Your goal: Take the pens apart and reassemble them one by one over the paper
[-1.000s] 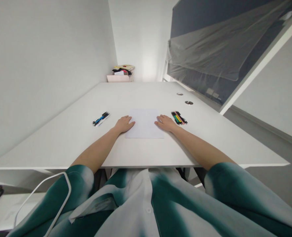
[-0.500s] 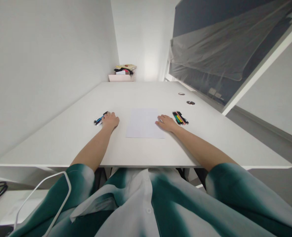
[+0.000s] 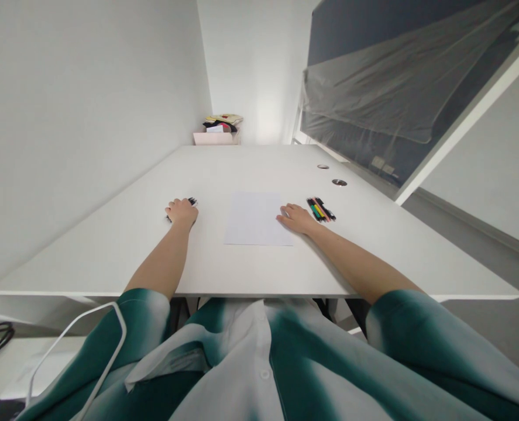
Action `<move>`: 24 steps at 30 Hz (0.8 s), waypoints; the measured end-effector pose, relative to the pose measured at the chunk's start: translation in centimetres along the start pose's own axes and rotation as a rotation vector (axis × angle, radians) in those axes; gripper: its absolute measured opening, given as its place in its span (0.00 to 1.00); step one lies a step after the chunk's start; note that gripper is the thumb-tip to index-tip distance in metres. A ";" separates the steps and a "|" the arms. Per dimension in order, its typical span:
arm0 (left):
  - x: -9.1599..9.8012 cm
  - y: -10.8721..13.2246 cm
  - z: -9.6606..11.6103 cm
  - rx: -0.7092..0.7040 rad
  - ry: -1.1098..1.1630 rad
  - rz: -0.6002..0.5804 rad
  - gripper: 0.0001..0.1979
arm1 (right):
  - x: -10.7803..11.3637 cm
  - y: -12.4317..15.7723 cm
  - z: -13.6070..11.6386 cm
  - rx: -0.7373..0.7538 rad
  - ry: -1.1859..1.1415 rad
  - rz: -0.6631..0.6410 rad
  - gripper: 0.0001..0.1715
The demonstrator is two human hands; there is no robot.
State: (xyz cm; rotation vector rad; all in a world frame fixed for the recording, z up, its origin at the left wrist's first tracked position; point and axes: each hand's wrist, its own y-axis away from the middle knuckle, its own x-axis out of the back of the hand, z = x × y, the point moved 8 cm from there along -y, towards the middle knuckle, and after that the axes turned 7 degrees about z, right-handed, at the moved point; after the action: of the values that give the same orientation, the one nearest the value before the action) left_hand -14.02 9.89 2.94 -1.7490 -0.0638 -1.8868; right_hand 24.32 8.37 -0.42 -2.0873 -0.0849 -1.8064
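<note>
Tie-dye shirt (image 3: 325,374) (green on white)

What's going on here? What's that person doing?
A person has both bare hands on a white desk. Their left hand is cupped over a small bunch of pens, nearly hiding them. Their right hand lies flat, with its fingertips at the edge of a blank sheet of paper, near a group of coloured pens.

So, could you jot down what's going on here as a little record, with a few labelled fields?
Left hand: over a group of dark pens, mostly hiding them; any grip on them cannot be seen
Right hand: lying flat, fingertips at the edge of a white paper sheet
Beside right hand: a group of coloured pens
Surface: white desk
Far end: pale pink box with items piled on it
</note>
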 end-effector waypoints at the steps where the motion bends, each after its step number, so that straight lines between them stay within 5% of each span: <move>1: 0.0 0.0 0.0 -0.002 0.010 -0.005 0.19 | 0.0 0.0 0.0 0.000 -0.003 0.004 0.28; 8: 0.1 0.1 0.3 -0.020 0.066 -0.001 0.20 | 0.1 0.0 0.0 -0.001 -0.019 0.018 0.27; 13: 1.3 0.8 2.4 -0.119 0.146 0.049 0.17 | 0.2 0.0 0.0 -0.009 -0.029 0.018 0.27; 19: 1.8 1.7 6.6 -0.259 0.753 -0.014 0.17 | 0.0 0.0 0.2 -0.030 -0.059 0.011 0.28; 24: 0.5 3.3 9.3 -0.189 1.323 -0.262 0.12 | 0.1 -0.3 0.7 -0.064 -0.120 0.045 0.31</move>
State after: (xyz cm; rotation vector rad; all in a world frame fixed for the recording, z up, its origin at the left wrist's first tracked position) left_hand -4.17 10.62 3.67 -0.2920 0.4028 -2.9194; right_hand 24.87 8.86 -0.29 -2.2230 -0.0121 -1.6785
